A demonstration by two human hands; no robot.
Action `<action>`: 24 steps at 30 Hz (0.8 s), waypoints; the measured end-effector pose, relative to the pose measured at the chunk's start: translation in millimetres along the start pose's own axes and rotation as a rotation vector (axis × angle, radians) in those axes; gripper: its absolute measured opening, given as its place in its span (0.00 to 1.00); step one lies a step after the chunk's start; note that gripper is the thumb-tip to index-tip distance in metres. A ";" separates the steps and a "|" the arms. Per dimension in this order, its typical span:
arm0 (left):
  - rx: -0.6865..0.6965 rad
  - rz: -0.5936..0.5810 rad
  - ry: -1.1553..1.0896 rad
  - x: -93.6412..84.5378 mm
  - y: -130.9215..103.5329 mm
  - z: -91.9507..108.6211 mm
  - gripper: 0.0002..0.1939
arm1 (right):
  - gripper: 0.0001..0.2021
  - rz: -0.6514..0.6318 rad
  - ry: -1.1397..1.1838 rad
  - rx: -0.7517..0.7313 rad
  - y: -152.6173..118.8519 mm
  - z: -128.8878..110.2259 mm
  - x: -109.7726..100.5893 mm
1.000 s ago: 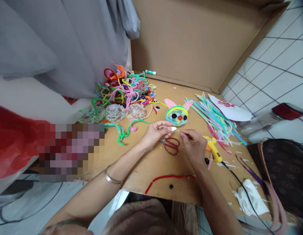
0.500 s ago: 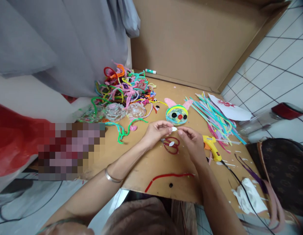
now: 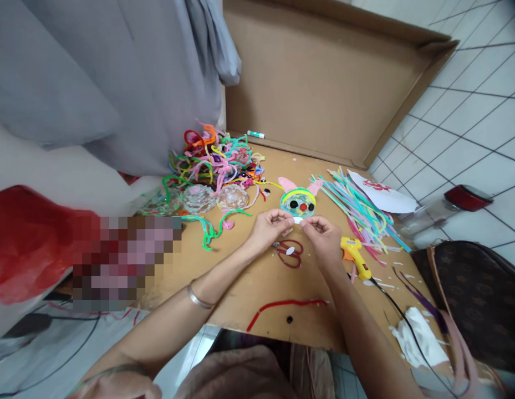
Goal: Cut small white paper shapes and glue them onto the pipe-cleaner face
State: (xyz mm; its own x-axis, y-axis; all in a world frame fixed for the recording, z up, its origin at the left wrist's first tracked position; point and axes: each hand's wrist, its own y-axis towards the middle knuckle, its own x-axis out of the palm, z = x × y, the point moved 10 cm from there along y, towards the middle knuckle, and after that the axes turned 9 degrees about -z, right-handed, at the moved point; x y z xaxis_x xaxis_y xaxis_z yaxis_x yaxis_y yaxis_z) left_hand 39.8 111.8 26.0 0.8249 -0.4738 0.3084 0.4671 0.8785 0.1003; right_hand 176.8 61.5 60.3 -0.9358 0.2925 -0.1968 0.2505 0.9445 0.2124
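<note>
My left hand (image 3: 273, 226) and my right hand (image 3: 324, 235) meet near the middle of the table, each pinching one end of a small white paper piece (image 3: 297, 220). Just beyond them lies a round animal face (image 3: 299, 194) with pink ears, black button eyes and a red nose. Below my hands rest red-handled scissors (image 3: 299, 260), with a second white oval piece (image 3: 290, 251) lying over the handles. A yellow glue gun (image 3: 357, 260) is to the right of my right hand. Nearer to me are a red pipe cleaner (image 3: 278, 306) and a black button (image 3: 289, 320).
Tangled pipe cleaners (image 3: 215, 160) are heaped at the back left. Straight pipe cleaners (image 3: 361, 205) lie at the right, near a bottle (image 3: 440, 205) and a brown bag (image 3: 477, 293). A crumpled tissue (image 3: 419, 338) and the glue gun's black cord (image 3: 394, 305) lie front right.
My right hand has closed in on the white paper piece and now grips its right end, while my left hand keeps the other. The whole view has shifted slightly.
</note>
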 end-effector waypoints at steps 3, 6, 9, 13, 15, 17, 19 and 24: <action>0.035 0.004 0.000 -2.3 9.5 13.4 0.14 | 0.09 0.026 -0.007 -0.012 12.5 -5.8 1.4; 0.035 0.031 0.042 -8.0 18.4 17.2 0.11 | 0.09 0.041 0.014 0.002 23.5 -2.5 5.4; 0.034 0.096 0.044 -17.2 21.5 11.8 0.10 | 0.10 0.061 0.057 0.031 27.8 7.2 7.4; 0.022 0.100 -0.011 -20.2 18.2 1.1 0.15 | 0.12 0.037 0.124 0.055 24.9 18.0 11.1; 0.007 0.058 -0.025 -16.5 15.7 -1.9 0.16 | 0.12 0.014 0.139 0.064 22.4 21.0 13.3; -0.004 0.032 -0.018 -14.1 12.9 -2.4 0.16 | 0.11 -0.014 0.131 0.066 20.5 21.9 15.6; -0.008 0.018 -0.002 -13.0 10.7 -1.6 0.16 | 0.11 -0.043 0.106 0.059 18.6 20.6 16.3; 0.003 0.028 -0.005 -17.1 9.3 1.2 0.16 | 0.09 -0.191 -0.166 -0.011 4.8 11.2 16.0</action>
State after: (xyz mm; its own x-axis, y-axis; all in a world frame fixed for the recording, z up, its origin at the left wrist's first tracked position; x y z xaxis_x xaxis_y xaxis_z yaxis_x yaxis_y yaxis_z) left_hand 29.6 128.2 22.7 0.8362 -0.4484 0.3158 0.4425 0.8918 0.0945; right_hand 165.8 72.3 47.4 -0.9122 0.1301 -0.3885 0.0694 0.9836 0.1665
